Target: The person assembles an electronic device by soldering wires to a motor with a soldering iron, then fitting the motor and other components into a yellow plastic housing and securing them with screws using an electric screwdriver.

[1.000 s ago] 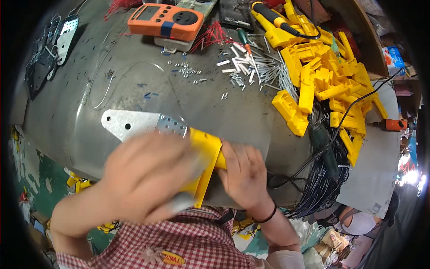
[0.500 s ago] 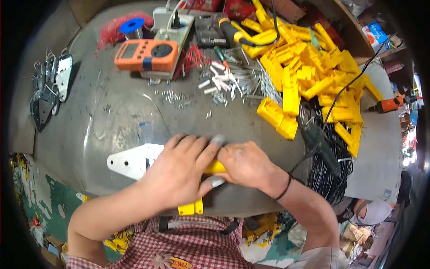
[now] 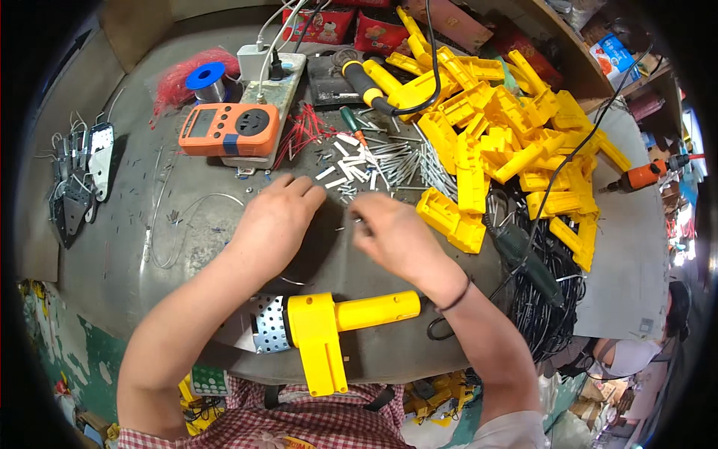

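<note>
A yellow plastic housing with a handle (image 3: 374, 310) lies on the table just in front of me, free of both hands. A perforated metal plate (image 3: 271, 323) sticks out of its left end. My left hand (image 3: 277, 224) is over the middle of the table, its fingers bent down and close together, the tips partly hidden. To its right, my right hand (image 3: 400, 239) is closed and slightly blurred, just below the white sleeves (image 3: 345, 168) and small screws. What either hand has in its fingers, if anything, I cannot make out.
An orange meter (image 3: 228, 129) rests against a power strip (image 3: 288, 90), with a solder spool (image 3: 207, 81) behind. Long screws (image 3: 407, 165) and a heap of yellow housings (image 3: 516, 127) are at right. A dark green power tool (image 3: 527, 262) lies on black cables (image 3: 550, 322). Metal plates (image 3: 78, 179) stand left.
Both hands have let go of the yellow housing and moved away from me to the small parts. The housing now lies uncovered, its handle pointing right.
</note>
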### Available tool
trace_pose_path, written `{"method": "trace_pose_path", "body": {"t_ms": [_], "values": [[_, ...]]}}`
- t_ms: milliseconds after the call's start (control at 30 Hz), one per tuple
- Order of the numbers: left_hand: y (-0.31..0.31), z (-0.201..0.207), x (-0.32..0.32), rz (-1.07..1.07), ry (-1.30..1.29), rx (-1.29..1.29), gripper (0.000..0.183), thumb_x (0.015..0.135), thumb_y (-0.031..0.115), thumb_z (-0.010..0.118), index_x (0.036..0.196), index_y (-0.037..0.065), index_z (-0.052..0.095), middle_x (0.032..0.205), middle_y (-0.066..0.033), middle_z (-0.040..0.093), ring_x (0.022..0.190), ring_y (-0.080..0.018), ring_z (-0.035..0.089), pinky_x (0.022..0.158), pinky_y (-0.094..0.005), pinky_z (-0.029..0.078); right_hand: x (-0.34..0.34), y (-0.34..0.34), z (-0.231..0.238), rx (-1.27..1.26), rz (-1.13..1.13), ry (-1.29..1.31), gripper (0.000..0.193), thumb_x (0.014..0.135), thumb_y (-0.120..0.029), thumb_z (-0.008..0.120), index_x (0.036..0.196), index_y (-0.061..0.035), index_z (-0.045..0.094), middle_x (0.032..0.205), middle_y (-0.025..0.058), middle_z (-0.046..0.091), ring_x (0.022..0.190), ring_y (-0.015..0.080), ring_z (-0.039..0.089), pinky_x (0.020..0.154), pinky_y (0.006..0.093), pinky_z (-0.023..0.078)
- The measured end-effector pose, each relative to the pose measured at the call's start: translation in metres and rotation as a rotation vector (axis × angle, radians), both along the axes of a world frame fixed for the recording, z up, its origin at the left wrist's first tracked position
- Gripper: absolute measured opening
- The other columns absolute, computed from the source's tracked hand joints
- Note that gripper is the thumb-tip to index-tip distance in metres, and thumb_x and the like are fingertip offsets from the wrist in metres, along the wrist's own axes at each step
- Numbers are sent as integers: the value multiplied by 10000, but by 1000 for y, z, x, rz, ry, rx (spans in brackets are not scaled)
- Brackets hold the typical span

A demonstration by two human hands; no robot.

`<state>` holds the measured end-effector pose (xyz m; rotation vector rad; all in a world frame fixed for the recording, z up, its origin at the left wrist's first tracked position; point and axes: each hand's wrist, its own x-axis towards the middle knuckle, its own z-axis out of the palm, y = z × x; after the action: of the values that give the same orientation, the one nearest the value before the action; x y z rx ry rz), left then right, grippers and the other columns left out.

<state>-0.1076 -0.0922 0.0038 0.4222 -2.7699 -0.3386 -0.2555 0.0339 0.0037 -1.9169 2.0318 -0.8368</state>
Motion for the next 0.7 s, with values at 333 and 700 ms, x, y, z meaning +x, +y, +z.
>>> {"method": "trace_pose_path", "body": {"t_ms": [333, 700], "values": [[-8, -5, 6, -79, -39, 31, 331, 648, -43, 573, 967, 29, 524, 957, -133, 541, 971, -312, 511, 849, -387, 435, -50, 6, -5, -9, -241, 129, 126, 752, -91, 616, 843, -6, 629, 832, 172, 608, 777, 362, 587, 683, 400, 482], [-13, -3, 16, -36, -34, 29, 336, 652, -42, 599, 970, 41, 528, 923, -142, 569, 932, -352, 545, 824, -395, 455, -14, 16, 8, -39, -149, 132, 148, 725, -11, 599, 872, -5, 590, 818, 164, 584, 748, 281, 605, 655, 400, 476]]}}
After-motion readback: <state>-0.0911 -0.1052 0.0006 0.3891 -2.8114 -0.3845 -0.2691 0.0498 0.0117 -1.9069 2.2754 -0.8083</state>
